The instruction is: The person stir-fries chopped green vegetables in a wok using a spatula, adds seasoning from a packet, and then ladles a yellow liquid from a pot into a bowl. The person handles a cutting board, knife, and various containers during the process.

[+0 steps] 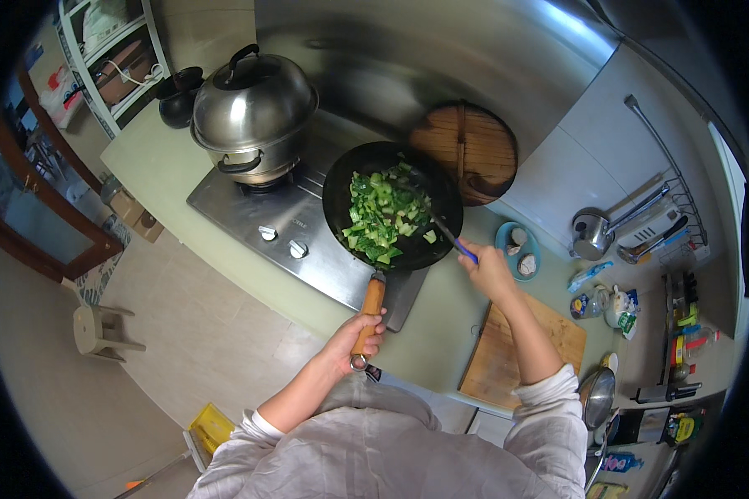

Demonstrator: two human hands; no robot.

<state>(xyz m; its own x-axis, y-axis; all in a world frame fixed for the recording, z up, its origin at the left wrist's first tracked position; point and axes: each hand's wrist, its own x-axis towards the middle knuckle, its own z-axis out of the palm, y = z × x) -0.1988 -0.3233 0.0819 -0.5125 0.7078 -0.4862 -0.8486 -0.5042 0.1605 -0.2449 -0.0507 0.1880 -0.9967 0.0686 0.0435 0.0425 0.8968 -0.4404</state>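
My left hand [353, 340] is wrapped around the wooden handle [370, 305] of a black wok [440, 246] on the right side of the gas hob. Chopped leafy greens [381, 215] lie in the wok, heaped mostly in its left and middle part. My right hand [488, 272] grips the blue-purple handle of a cooking spatula [450, 236] at the wok's right rim. The spatula's shaft slants up and left over the wok; its far end is blurred among the greens.
A lidded steel steamer pot [256, 103] stands on the left burner of the hob [250, 218]. A round wooden lid [490, 146] leans behind the wok. To the right are a blue dish [513, 234] with a few pale pieces, a wooden cutting board [493, 355] and a glass jar [596, 300].
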